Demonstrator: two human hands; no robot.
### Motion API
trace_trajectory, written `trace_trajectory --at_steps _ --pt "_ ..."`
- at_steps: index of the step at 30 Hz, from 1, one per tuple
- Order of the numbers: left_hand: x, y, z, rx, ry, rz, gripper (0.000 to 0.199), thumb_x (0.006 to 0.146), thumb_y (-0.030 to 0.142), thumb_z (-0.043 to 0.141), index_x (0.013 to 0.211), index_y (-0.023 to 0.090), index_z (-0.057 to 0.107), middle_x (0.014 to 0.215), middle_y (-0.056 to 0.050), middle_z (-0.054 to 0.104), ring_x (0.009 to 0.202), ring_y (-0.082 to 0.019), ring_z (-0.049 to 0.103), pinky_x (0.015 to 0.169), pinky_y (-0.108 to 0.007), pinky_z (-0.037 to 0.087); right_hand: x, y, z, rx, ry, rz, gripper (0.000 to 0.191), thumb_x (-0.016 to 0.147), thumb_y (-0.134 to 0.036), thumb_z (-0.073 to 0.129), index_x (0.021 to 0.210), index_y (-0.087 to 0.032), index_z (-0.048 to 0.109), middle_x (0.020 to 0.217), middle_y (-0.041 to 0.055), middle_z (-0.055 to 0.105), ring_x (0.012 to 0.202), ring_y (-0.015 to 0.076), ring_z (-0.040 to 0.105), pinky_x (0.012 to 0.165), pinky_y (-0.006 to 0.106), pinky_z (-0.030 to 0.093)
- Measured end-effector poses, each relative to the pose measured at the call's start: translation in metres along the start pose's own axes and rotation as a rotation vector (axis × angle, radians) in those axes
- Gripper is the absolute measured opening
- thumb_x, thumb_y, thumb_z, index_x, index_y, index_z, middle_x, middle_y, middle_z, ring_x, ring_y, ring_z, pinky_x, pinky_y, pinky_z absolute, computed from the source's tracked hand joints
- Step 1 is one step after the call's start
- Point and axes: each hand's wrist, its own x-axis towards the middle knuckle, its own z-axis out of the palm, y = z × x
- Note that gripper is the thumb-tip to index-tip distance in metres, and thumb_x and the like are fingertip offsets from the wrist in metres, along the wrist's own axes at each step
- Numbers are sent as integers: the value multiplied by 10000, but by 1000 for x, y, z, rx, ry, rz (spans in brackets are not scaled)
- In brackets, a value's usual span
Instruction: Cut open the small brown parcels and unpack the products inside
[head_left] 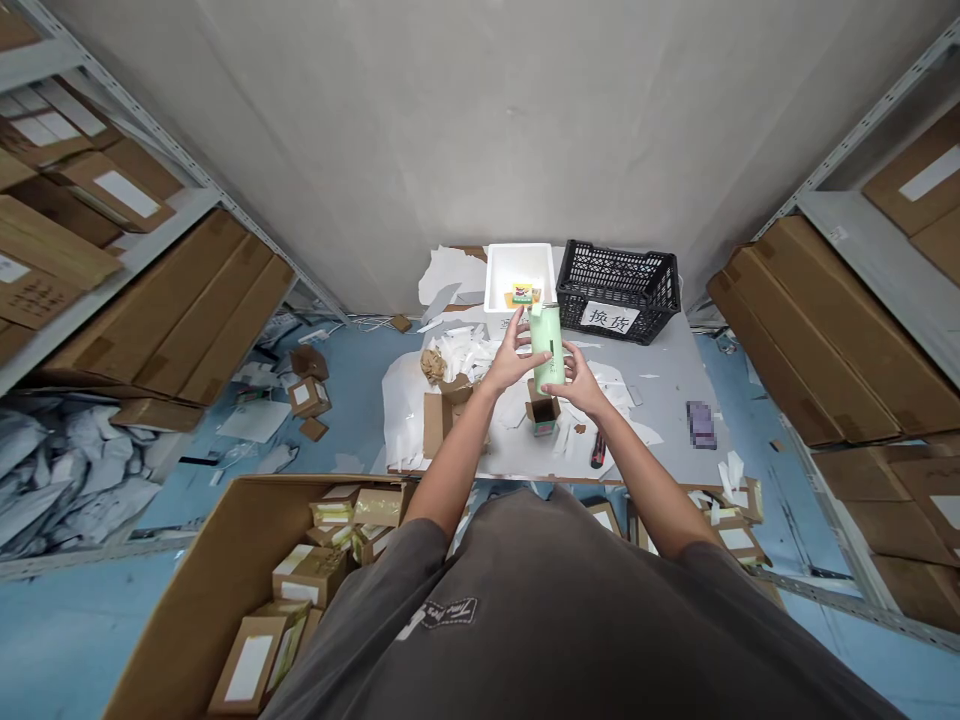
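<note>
Over the worktable (660, 390): pale green tumbler (545, 340) being held btwn both hands

The tumbler is being gripped from both sides at approx. the middle of the view, nearly upright, w/ its dark marking being turned twd the wearer. By the L hand (516, 352) the L side is being clasped: fingers are being kept along the upper part, thumb is being laid across the front, below the middle. By the R hand (579, 384) the R side is being held lower down, w/ the thumb being pressed on the front nr the base. Both grips are being closed only to the tumbler's width; the body is being enclosed btwn the two palms, top end left uncovered.

Just below the tumbler in view, a small open box (545, 428) is being seen, flaps up; whether it's being touched by the base can't be told. Beyond the hands, a white bin (493, 285) is being partly hidden, w/ a small yellow packet (523, 292) being held inside; beside it a black crate (667, 290) w/ a paper sign (610, 318) is being shown. To the L, crumpled white paper (466, 350) is being strewn nr an open brown carton (435, 425). Nr the R forearm, a red-and-black tool (598, 450) is being seen.
</note>
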Motion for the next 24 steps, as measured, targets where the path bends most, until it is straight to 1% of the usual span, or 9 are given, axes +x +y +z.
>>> trace_trajectory --at_steps 2,3,7,10,13,16,18,22,24 --pt "2 2 2 -22 38 -28 1312 733 485 971 1758 378 159 1628 -158 473 1336 -329 612 1057 -488 586 -1 -2 1 -54 49 -11 1281 630 -495 1003 1698 -405 303 1386 108 631 1188 345 690 956 521 635" --pt "3 4 3 -46 38 -42 1309 729 482 974 1755 372 169 1611 -158 491 1315 -326 628 1056 -498 588 -2 -3 1 -48 43 -13 1271 639 -502 999 1699 -405 304 1375 106 633 1191 343 689 965 519 631" --pt "2 11 3 -121 -26 -45 1215 729 502 967 1718 344 280 1588 -148 532 1331 -327 633 1077 -517 586 -4 -8 0 65 -56 -13 1206 691 -529 965 1696 -403 310 1320 86 659 1178 326 701 1000 517 617" --pt "2 14 4 -71 32 -42 1188 681 488 1006 1671 319 371 1615 -151 524 1370 -341 612 1077 -498 590 -6 -10 4 19 33 -32 1200 660 -516 984 1676 -396 358 1357 94 638 1174 327 688 973 508 626" --pt "2 12 9 -84 76 -70 1249 648 500 1027 1673 294 344 1556 -167 583 1306 -340 663 1056 -506 600 -7 -12 12 1 111 -40 1217 636 -513 996 1671 -386 367 1407 104 613 1204 332 666 975 495 622" --pt "0 9 14 -151 32 -50 1244 684 561 994 1685 284 310 1470 -164 652 1255 -329 699 1066 -520 591 -8 -12 19 91 45 -8 1219 661 -554 969 1683 -367 332 1383 100 635 1205 333 667 994 496 612" --pt "-1 9 16 -153 33 -21 1237 694 571 984 1693 290 310 1488 -163 642 1286 -328 682 1091 -510 576 -7 -11 21 107 49 -5 1218 670 -567 960 1686 -351 323 1377 99 644 1206 333 663 1022 504 597" --pt "-1 11 14 -56 118 -26 1272 670 521 1007 1713 288 316 1562 -176 581 1322 -343 648 1085 -498 577 -8 -10 22 4 163 -40 1280 655 -566 978 1702 -347 274 1432 117 613 1239 341 637 1074 524 567" --pt "2 12 10 -34 112 -30 1286 669 521 1009 1720 277 310 1558 -182 583 1301 -343 660 1079 -507 579 -8 -12 21 -24 127 -43 1307 665 -580 978 1715 -362 232 1462 128 595 1263 351 630 1079 532 566"
